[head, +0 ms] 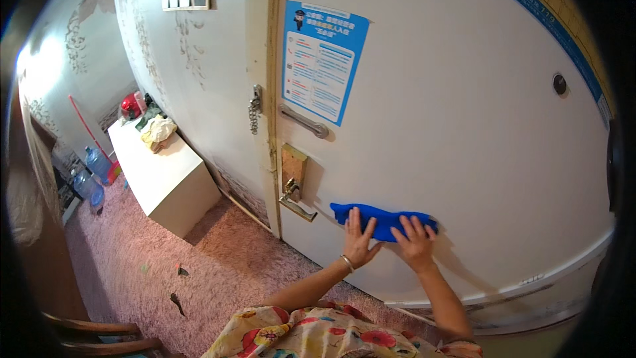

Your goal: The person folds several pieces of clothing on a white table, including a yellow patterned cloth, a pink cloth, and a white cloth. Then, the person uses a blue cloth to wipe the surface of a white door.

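A folded blue cloth [385,226] lies flat against the white door [447,109]. My left hand [358,241], with a bangle at the wrist, presses on the cloth's left part with its fingers spread. On the right part rests my right hand [416,246], also with fingers apart. Both palms face the door, and the cloth is pinned beneath the fingertips. Left of the cloth are the brass lever handle [298,209] and its lock plate [294,166]. A metal pull handle [304,122] is fixed higher up.
A blue printed poster [323,59] is stuck to the door near a peephole [559,84]. A door chain [254,109] hangs on the frame. On the pink carpet [129,258] stands a white cabinet [159,169], with blue water jugs [89,186] beyond. Wooden rails [99,338] show at lower left.
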### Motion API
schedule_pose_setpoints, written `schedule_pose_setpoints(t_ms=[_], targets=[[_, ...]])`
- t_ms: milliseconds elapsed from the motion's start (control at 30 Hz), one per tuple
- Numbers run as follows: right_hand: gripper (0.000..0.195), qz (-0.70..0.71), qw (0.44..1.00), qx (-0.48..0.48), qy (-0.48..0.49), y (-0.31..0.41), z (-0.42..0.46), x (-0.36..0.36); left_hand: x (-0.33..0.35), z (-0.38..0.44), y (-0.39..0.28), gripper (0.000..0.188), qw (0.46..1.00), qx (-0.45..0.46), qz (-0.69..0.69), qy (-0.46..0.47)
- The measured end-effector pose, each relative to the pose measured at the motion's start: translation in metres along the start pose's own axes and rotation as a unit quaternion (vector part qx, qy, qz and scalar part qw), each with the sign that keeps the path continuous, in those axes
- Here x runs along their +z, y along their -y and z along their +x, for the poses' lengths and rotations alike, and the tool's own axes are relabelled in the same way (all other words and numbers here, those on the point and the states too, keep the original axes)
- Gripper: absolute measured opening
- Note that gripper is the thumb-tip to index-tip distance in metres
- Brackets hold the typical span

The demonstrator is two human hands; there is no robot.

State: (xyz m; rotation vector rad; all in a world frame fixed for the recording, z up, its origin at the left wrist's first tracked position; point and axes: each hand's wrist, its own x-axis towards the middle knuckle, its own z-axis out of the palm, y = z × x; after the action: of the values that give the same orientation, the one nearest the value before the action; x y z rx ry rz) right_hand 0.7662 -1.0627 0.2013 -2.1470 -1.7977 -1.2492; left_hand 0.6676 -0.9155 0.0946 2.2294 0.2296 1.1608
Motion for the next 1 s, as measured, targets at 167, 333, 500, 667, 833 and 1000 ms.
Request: schedule_pose_setpoints(t_ms=[167,333,500,667,833,1000], targets=[[0.022,-0.076,0.991,0.031,-0.105,-0.058,0.008,-0.063,0.004,0.060,-0.069,0.080,0.997,0.068,-0.011,-0.047],[0.028,-0.050,0.978,0.072,-0.191,-0.058,0.045,-0.060,-0.016,0.120,-0.072,0.071,0.978,0.111,0.071,-0.164],[0.032,-0.001,0.994,0.038,-0.099,-0.056,0.007,-0.050,0.034,0.078,-0.058,0.075,0.965,0.081,0.089,-0.232],[0.029,0.047,0.998,0.015,-0.037,-0.089,-0.086,-0.062,0.091,-0.002,-0.119,0.072,0.989,0.018,-0.009,-0.144],[0.027,-0.016,0.996,0.051,-0.073,-0.151,-0.126,-0.129,0.104,0.017,-0.217,0.061,0.965,0.015,-0.219,-0.141],[0.035,-0.017,0.992,0.093,-0.081,-0.165,-0.120,-0.161,0.120,0.066,-0.267,0.073,0.986,-0.032,-0.027,-0.164]])
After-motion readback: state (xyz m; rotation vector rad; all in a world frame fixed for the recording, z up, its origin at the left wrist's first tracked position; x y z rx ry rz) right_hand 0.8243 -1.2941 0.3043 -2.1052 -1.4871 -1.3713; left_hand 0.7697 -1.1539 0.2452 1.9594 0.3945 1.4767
